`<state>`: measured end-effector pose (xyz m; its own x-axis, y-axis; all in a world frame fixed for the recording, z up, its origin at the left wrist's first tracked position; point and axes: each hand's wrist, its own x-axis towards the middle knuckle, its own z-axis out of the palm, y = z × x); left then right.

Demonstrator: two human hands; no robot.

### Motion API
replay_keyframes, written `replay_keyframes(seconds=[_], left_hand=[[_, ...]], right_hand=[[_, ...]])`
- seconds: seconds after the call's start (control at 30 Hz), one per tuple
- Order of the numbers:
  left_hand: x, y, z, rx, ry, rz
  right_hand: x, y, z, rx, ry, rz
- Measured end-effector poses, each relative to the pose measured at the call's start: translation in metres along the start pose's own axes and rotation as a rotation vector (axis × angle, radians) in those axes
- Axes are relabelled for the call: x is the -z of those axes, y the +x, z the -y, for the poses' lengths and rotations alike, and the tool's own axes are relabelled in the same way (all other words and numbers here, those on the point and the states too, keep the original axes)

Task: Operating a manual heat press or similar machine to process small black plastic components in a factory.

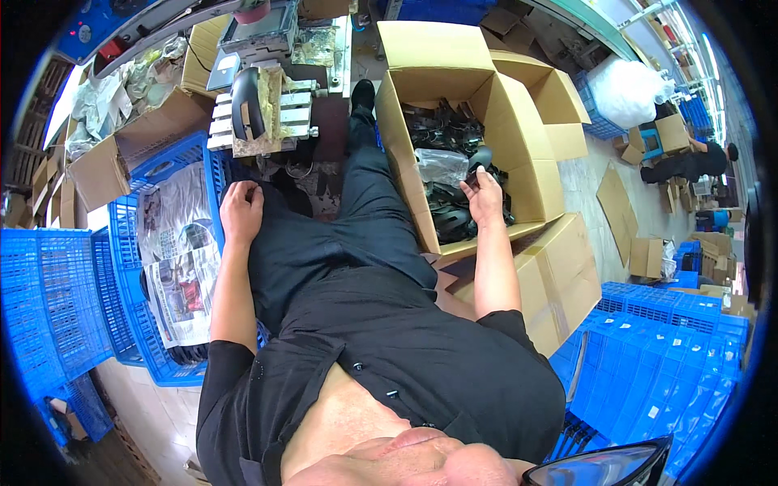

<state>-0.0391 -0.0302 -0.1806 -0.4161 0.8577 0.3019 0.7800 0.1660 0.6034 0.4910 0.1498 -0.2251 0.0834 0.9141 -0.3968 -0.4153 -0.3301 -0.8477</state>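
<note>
My right hand (485,198) reaches into an open cardboard box (519,134) in front of me on the right. Its fingers are closed on a rounded black plastic part (481,155). Many dark plastic parts (447,123) fill the box around it, with a clear plastic bag (442,166) lying among them. Over by my left thigh, my left hand (242,212) rests with its fingers curled in, and I see nothing in it. Ahead of that hand, a curved black shell (246,104) sits on a machine fixture (279,121).
A blue crate (209,154) lined with printed paper stands at my left, a box of wrapping paper (105,166) beyond it. Blue crates (648,381) are stacked at the right. Another person (701,162) is at the far right, near cardboard boxes. A closed carton (559,279) lies beside me.
</note>
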Motion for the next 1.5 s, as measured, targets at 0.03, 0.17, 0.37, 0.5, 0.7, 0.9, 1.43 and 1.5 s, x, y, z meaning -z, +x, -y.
replay_keyframes(seconds=[0.03, 0.17, 0.37, 0.5, 0.7, 0.9, 1.43, 1.5], left_hand=[[-0.001, 0.001, -0.001, 0.000, -0.002, 0.004], [-0.001, 0.000, -0.001, 0.003, 0.025, 0.005], [-0.001, -0.002, 0.001, 0.016, 0.034, -0.008], [0.000, 0.000, 0.000, 0.014, 0.075, 0.002], [0.006, 0.002, 0.000, 0.114, -0.100, -0.032], [0.039, 0.013, -0.055, 0.087, -0.234, -0.185], [0.156, 0.101, -0.194, -0.623, 0.032, -0.507], [0.175, 0.111, -0.220, -0.627, 0.078, -0.550]], right_hand=[[0.004, 0.003, -0.003, 0.043, -0.100, -0.015], [0.012, 0.003, -0.005, 0.821, -1.435, -0.547], [-0.025, -0.006, 0.018, 0.881, -1.067, -0.471], [-0.072, -0.025, 0.024, 0.841, -0.779, -0.270], [-0.155, -0.083, -0.009, 0.148, -0.167, 0.405], [-0.182, -0.082, -0.088, -0.131, -0.291, 0.574], [-0.166, -0.068, -0.130, -0.265, -0.399, 0.573], [-0.165, -0.064, -0.129, -0.255, -0.401, 0.576]])
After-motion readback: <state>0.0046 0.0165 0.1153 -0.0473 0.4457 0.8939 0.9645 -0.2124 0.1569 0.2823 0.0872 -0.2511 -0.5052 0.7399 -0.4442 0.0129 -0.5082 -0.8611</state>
